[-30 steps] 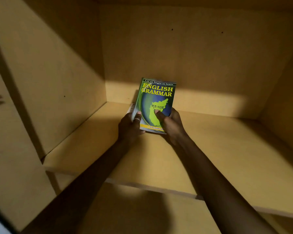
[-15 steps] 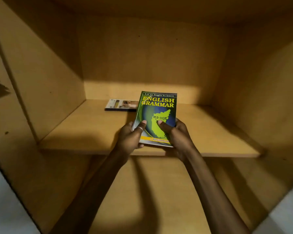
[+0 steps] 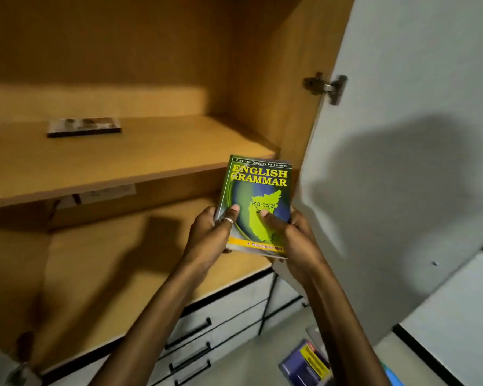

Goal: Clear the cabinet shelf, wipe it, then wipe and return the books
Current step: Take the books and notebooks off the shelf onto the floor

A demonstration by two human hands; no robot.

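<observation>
Fingers: left hand [image 3: 211,235] thumb lies on the cover, ring visible, remaining fingers hidden behind; right hand [image 3: 293,240] thumb presses the cover's lower right. Both hands grasp the grammar book [image 3: 255,204] by its lower edges, held in the air in front of the cabinet, below and right of the shelf [image 3: 151,154].

Handling, judged: thin paperback, light, bends easily, glossy cover likely slick; support near the spine.

Legible: "Let us begin to learn", "ENGLISH GRAMMAR". Author line too blurred.

A second flat book [image 3: 84,127] lies far left on the shelf. More books [image 3: 307,363] lie on the floor, lower right.
</observation>
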